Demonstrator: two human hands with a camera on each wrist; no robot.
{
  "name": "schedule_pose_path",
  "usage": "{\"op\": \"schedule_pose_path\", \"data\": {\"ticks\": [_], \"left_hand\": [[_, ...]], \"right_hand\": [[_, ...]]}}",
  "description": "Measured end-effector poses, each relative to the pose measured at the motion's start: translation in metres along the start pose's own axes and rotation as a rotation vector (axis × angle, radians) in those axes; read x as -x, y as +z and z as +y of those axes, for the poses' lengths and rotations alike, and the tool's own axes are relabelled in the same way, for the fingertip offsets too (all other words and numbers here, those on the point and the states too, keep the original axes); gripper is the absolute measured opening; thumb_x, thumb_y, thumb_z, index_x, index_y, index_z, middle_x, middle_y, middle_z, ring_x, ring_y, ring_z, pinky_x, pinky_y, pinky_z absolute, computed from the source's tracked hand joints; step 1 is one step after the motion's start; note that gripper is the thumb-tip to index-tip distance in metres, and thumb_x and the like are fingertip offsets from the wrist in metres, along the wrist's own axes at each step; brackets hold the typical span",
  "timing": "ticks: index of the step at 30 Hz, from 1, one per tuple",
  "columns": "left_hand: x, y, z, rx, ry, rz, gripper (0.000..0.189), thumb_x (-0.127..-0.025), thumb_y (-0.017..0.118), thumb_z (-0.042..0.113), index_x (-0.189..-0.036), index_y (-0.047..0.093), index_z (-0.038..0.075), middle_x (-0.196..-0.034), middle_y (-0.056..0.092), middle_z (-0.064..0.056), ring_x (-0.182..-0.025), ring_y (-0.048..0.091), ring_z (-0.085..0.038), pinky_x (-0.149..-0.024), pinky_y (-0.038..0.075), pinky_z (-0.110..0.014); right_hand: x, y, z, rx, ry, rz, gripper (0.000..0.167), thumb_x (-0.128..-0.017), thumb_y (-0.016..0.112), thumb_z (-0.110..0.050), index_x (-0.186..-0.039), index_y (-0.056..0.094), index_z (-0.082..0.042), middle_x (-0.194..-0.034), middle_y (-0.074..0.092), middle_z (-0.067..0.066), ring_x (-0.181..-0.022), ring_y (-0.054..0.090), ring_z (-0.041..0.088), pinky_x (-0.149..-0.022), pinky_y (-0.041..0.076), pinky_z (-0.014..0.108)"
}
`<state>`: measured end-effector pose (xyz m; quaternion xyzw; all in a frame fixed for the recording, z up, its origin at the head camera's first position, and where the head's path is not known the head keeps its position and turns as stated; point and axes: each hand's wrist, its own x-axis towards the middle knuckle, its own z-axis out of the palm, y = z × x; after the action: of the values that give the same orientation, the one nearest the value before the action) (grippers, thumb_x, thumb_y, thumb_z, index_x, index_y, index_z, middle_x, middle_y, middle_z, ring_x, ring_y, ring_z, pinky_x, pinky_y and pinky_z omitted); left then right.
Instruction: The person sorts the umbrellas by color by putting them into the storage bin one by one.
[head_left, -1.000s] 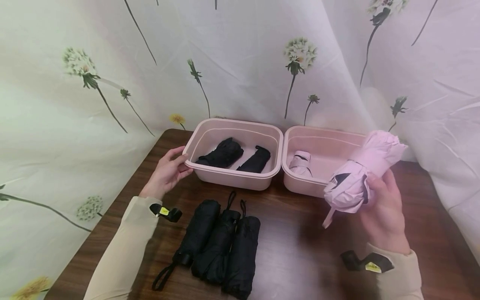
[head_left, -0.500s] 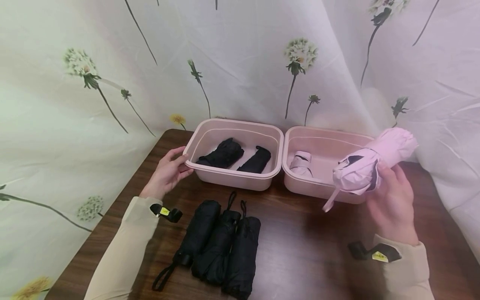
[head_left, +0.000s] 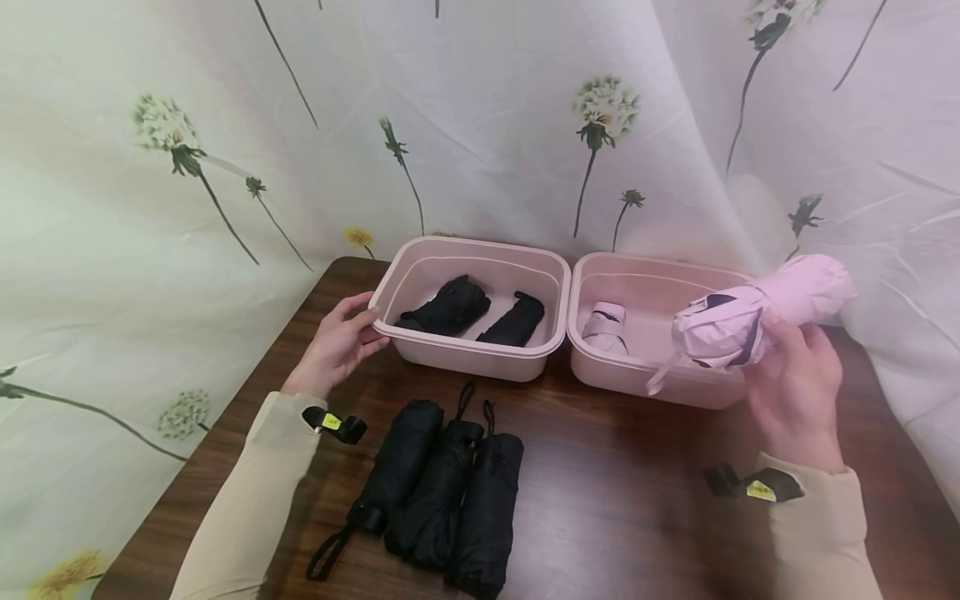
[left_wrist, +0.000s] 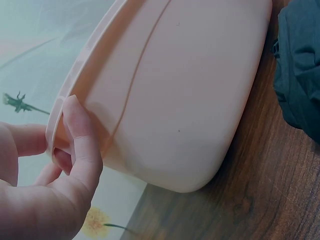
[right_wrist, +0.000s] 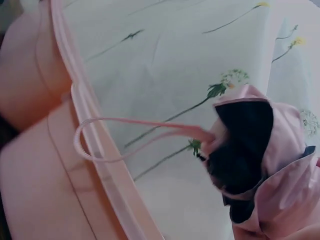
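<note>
My right hand (head_left: 798, 387) grips a pink folded umbrella (head_left: 720, 329), raised over the right end of the right pink bin (head_left: 637, 383). The umbrella tilts, its far end up to the right. Its wrist loop (right_wrist: 135, 122) hangs across the bin's rim in the right wrist view, where dark lining (right_wrist: 242, 142) shows between the folds. With my left hand (head_left: 333, 346) I pinch the near left corner of the left pink bin (head_left: 465, 358), thumb and fingers about its rim (left_wrist: 59, 107). Two black folded umbrellas (head_left: 448, 308) lie inside that bin; a smaller pink one (head_left: 604, 327) lies in the right bin.
Three black folded umbrellas (head_left: 442, 492) lie side by side on the brown wooden table (head_left: 600, 500), in front of the left bin. Both bins stand next to each other near the table's back edge. Behind them hangs a white cloth (head_left: 495, 150) printed with dandelions.
My right hand has carried the pink umbrella rightward and slightly away from me, tilting it flatter. My left hand has kept its place at the left bin's rim.
</note>
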<state>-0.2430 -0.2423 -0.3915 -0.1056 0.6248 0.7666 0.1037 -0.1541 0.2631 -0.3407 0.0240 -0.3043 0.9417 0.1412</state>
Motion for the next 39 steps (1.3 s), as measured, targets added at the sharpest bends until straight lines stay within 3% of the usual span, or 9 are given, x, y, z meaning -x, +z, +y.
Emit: {"op": "schedule_pose_path", "data": {"ticks": [7, 14, 24, 30, 35, 39], "left_hand": [[-0.002, -0.001, -0.001, -0.004, 0.003, -0.001, 0.053, -0.099, 0.053, 0.018, -0.147, 0.030, 0.019, -0.141, 0.035, -0.020, -0.077, 0.067, -0.008, -0.070, 0.057, -0.022], [-0.002, -0.001, -0.002, -0.009, -0.008, 0.002, 0.051, -0.100, 0.052, 0.018, -0.146, 0.030, 0.020, -0.142, 0.035, -0.019, -0.078, 0.067, -0.009, -0.071, 0.058, -0.022], [-0.002, -0.002, -0.001, -0.003, 0.005, -0.011, 0.051, -0.100, 0.052, 0.018, -0.146, 0.030, 0.018, -0.132, 0.040, -0.017, -0.077, 0.067, -0.009, -0.070, 0.057, -0.022], [-0.002, -0.001, -0.001, -0.015, -0.003, 0.000, 0.051, -0.100, 0.051, 0.017, -0.147, 0.030, 0.019, -0.134, 0.040, -0.016, -0.077, 0.066, -0.009, -0.070, 0.057, -0.022], [-0.002, -0.001, -0.001, -0.027, -0.011, 0.011, 0.052, -0.100, 0.052, 0.018, -0.147, 0.030, 0.020, -0.138, 0.037, -0.015, -0.078, 0.066, -0.009, -0.071, 0.058, -0.023], [-0.003, -0.002, -0.001, -0.028, -0.012, 0.012, 0.052, -0.100, 0.053, 0.019, -0.147, 0.031, 0.020, -0.136, 0.039, -0.014, -0.078, 0.067, -0.010, -0.071, 0.058, -0.023]], "right_hand": [[-0.006, 0.004, 0.001, 0.182, -0.013, 0.114, 0.054, -0.085, 0.061, 0.015, -0.131, 0.045, -0.008, -0.121, 0.055, 0.009, -0.101, 0.058, 0.021, -0.074, 0.057, 0.029], [-0.013, 0.007, 0.007, 0.496, -0.012, 0.224, 0.077, -0.077, 0.073, 0.010, -0.137, 0.030, -0.014, -0.124, 0.050, 0.006, -0.106, 0.056, 0.016, -0.073, 0.057, 0.022], [-0.023, 0.004, 0.012, 0.741, 0.062, 0.213, 0.087, -0.076, 0.079, -0.001, -0.142, 0.025, -0.017, -0.130, 0.051, 0.004, -0.106, 0.054, 0.012, -0.073, 0.055, 0.015], [-0.029, 0.002, 0.013, 0.928, 0.096, 0.221, 0.080, -0.079, 0.079, -0.008, -0.141, 0.029, -0.016, -0.114, 0.055, -0.004, -0.095, 0.056, 0.006, -0.068, 0.053, 0.012], [-0.034, -0.002, 0.014, 1.169, 0.144, 0.211, 0.086, -0.085, 0.074, -0.022, -0.151, 0.021, -0.018, -0.137, 0.049, 0.012, -0.105, 0.055, 0.009, -0.067, 0.052, 0.012], [-0.036, -0.004, 0.015, 1.360, 0.161, 0.188, 0.083, -0.088, 0.069, -0.035, -0.153, 0.019, -0.022, -0.150, 0.042, 0.014, -0.114, 0.056, 0.010, -0.067, 0.051, 0.013]]}}
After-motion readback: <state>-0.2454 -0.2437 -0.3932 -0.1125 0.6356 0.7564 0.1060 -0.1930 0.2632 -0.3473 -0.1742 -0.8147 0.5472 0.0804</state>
